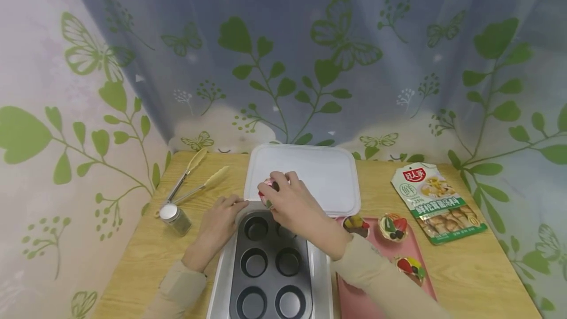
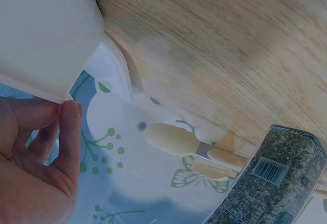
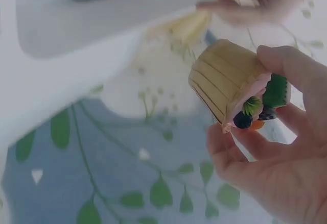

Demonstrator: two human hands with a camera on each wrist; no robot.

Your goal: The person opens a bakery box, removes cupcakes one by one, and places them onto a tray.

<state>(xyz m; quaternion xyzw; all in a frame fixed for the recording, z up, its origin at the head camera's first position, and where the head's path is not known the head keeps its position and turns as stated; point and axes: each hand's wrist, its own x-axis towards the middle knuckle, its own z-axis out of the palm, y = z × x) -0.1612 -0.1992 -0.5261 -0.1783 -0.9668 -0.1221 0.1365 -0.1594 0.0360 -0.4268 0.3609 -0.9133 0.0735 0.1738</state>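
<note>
My right hand [image 1: 294, 206] holds a cupcake [image 3: 225, 76] between thumb and fingers, over the far end of a dark muffin pan [image 1: 271, 277]. The cupcake has a pleated tan wrapper and pink topping with berries and green pieces; in the right wrist view it is tipped on its side. The pan's visible cups hold nothing, and the right hand partly covers one at the far right. It sits in a white container [image 1: 220, 284]. With thumb and fingertips, my left hand [image 2: 41, 157] pinches the container's far left corner.
Tongs [image 1: 195, 161] with cream tips and a seasoning jar [image 1: 175, 218] lie to the left. Behind the container is a white lid [image 1: 310, 176]. On the right, a pink tray [image 1: 354, 302] bears several fruit-topped cupcakes, beside a green-and-white food bag [image 1: 438, 206]. A patterned curtain backs the table.
</note>
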